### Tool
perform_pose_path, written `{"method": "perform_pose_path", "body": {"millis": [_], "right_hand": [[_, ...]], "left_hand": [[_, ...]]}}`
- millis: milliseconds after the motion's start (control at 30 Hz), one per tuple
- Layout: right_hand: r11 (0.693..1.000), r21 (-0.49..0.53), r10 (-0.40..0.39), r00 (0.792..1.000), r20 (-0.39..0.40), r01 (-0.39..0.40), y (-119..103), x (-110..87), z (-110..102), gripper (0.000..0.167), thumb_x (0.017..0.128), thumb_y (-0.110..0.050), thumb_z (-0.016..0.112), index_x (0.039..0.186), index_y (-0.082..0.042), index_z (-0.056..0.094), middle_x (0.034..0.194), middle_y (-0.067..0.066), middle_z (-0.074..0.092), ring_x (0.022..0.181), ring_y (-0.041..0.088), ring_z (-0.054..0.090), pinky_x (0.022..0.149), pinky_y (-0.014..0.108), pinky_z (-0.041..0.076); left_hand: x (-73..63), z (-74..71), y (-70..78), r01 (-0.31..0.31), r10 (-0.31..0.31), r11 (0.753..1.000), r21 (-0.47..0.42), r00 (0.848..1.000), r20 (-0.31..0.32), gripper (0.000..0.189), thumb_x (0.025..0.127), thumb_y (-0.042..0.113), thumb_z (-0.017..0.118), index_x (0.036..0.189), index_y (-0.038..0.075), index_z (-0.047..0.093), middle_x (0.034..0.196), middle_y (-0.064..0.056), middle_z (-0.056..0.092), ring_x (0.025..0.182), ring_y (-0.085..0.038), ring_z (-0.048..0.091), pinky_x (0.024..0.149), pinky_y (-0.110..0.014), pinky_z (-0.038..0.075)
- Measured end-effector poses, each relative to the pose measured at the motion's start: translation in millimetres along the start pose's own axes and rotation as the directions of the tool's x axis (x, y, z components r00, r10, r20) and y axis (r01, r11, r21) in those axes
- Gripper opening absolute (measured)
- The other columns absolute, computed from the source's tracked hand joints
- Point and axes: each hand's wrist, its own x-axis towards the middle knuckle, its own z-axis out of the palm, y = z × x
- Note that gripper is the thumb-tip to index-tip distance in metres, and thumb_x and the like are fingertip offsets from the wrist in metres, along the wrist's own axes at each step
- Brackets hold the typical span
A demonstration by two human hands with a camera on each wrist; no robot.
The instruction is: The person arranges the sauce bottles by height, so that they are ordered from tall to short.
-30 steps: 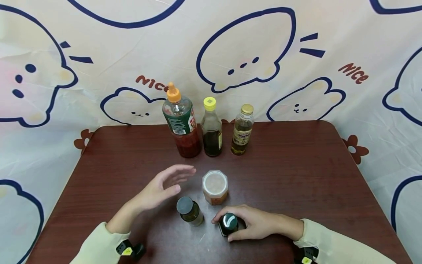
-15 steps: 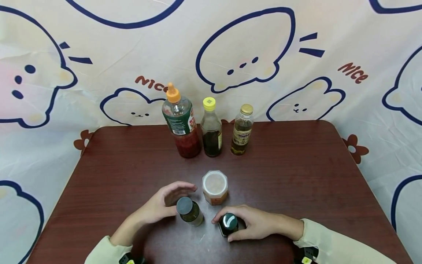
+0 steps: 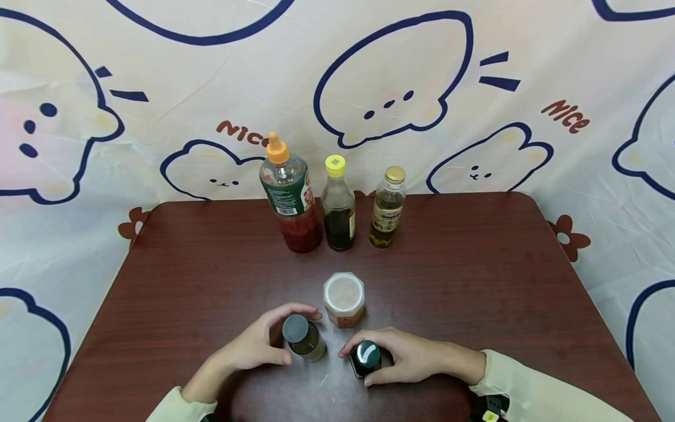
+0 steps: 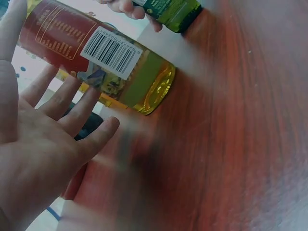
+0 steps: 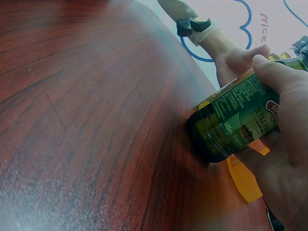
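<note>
My left hand [image 3: 258,343] curves around the left side of a small grey-capped bottle [image 3: 306,339], its thumb in front and fingers behind. In the left wrist view that bottle [image 4: 111,55] holds yellow liquid and bears a barcode label; the fingers are spread, with gaps to it. My right hand [image 3: 413,354] grips a small green olive oil bottle [image 3: 365,358] between thumb and fingers. The right wrist view shows this bottle's green label [image 5: 240,118] with the thumb lying against it. Both bottles stand upright on the brown table [image 3: 464,281].
A white-lidded jar [image 3: 344,299] stands just behind the two small bottles. Farther back are a red sauce bottle [image 3: 297,225] with an orange nozzle, a yellow-capped dark bottle [image 3: 339,220] and a gold-capped bottle [image 3: 387,214]. A printed cloth [image 3: 263,76] hangs behind the table.
My left hand has come down and toward me, from above and left of the grey-capped bottle to around its side. The right hand and all bottles have stayed in place.
</note>
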Motion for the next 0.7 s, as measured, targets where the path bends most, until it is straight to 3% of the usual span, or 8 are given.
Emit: {"method": "perform_pose_path", "body": {"millis": [133, 267, 567, 700], "right_hand": [[1.0, -0.005, -0.011, 1.0, -0.006, 0.011, 0, 0.3, 0, 0.053, 0.093, -0.01, 0.075, 0.14, -0.015, 0.052, 0.134, 0.005, 0.064, 0.122, 0.014, 0.06, 0.101, 0.028, 0.049], [1.0, -0.003, -0.015, 1.0, -0.01, 0.015, 0, 0.3, 0, 0.053, 0.093, -0.01, 0.075, 0.14, -0.015, 0.052, 0.134, 0.005, 0.064, 0.122, 0.015, 0.061, 0.1, 0.028, 0.049], [1.0, 0.014, 0.001, 1.0, -0.007, -0.001, 0, -0.4, 0, 0.053, 0.093, -0.011, 0.075, 0.141, -0.015, 0.052, 0.135, 0.005, 0.064, 0.126, 0.011, 0.057, 0.103, 0.029, 0.048], [0.999, 0.027, 0.022, 1.0, -0.006, -0.022, 1, -0.8, 0, 0.053, 0.093, -0.011, 0.075, 0.141, -0.017, 0.052, 0.135, 0.004, 0.064, 0.126, 0.011, 0.057, 0.103, 0.029, 0.047]], "left_hand": [[-0.1, 2.8, 1.6, 0.044, -0.044, 0.999, -0.032, 0.999, -0.006, 0.069, 0.089, 0.012, 0.08, 0.146, -0.005, 0.044, 0.136, -0.037, 0.051, 0.134, -0.023, 0.051, 0.114, -0.025, 0.034], [0.4, 6.4, 4.4, 0.078, -0.079, 0.996, -0.033, 0.997, -0.016, 0.072, 0.081, -0.013, 0.077, 0.145, -0.006, 0.045, 0.136, -0.038, 0.051, 0.133, -0.02, 0.052, 0.112, -0.025, 0.036], [0.2, 12.5, 2.4, 0.074, -0.074, 0.997, -0.011, 0.997, -0.019, 0.072, 0.079, -0.019, 0.075, 0.143, -0.006, 0.046, 0.136, -0.029, 0.055, 0.132, -0.019, 0.053, 0.111, -0.024, 0.038], [0.5, 14.8, 1.4, 0.069, -0.069, 0.997, -0.036, 0.998, -0.006, 0.067, 0.08, -0.02, 0.073, 0.141, -0.007, 0.049, 0.134, -0.034, 0.055, 0.132, -0.021, 0.054, 0.11, -0.026, 0.04]]}}
